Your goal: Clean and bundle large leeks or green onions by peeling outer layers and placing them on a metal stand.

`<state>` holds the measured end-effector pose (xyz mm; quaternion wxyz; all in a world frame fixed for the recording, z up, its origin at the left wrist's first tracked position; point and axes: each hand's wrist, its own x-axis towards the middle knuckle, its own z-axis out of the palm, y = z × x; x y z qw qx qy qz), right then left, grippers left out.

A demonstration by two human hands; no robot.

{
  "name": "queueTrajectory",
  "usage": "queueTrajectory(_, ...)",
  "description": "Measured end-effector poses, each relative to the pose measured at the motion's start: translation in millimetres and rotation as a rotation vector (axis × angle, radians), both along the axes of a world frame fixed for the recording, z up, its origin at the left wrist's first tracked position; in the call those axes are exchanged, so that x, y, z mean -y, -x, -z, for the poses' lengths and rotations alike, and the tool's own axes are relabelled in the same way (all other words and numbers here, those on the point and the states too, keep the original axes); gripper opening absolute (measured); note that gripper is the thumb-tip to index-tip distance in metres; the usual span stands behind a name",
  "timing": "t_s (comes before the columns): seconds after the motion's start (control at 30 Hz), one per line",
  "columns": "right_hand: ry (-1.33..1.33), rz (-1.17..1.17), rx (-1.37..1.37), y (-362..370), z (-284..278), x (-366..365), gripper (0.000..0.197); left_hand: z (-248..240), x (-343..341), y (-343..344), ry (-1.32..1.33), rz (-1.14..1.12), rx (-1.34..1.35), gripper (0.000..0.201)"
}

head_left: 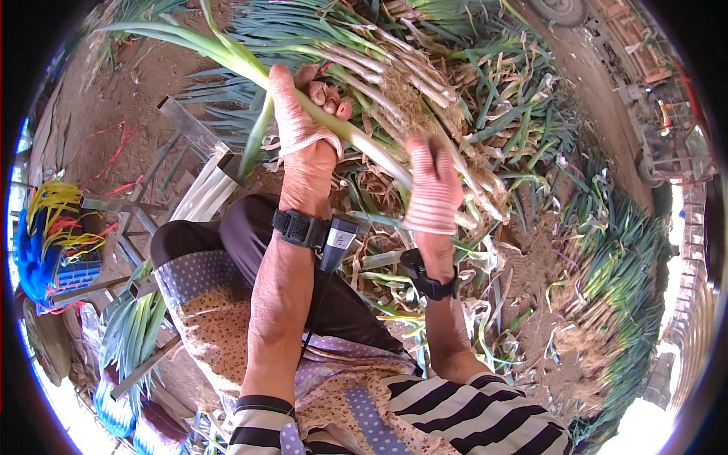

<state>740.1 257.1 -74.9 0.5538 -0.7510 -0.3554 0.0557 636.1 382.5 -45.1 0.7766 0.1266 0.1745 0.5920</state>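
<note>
My left hand (297,117), in a striped pink-and-white glove, is closed round the middle of a long green onion (369,145). Its green leaves stretch to the upper left, and its white stem slants down to the right. My right hand (434,189), in a matching glove, is at the lower end of the stem, fingers curled in and slightly blurred. The stem's end is hidden behind that hand. Just beyond both hands lies a big pile of green onions (371,64) with dry, tangled roots, some of it close to my right fingers.
Trimmed white stalks (205,189) lie in a metal frame (189,125) left of my knees. Yellow and red ties (57,220) hang by a blue basket (76,271). More green onions (618,265) line the right side; a vehicle (667,129) stands beyond. Peeled leaves litter the ground.
</note>
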Motion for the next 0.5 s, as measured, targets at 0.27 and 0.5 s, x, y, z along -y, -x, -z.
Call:
queueTrajectory(0.27,0.176,-0.243,0.631,-10.2,39.6,-31.3,0.031,-6.8,12.5,1.7,-0.118,0.072,-0.028,0.060)
queueTrajectory(0.5,0.522,-0.378,-0.477,-35.7,77.3,-60.4,0.032,-9.0,3.3,21.0,-0.273,0.327,0.222,0.076)
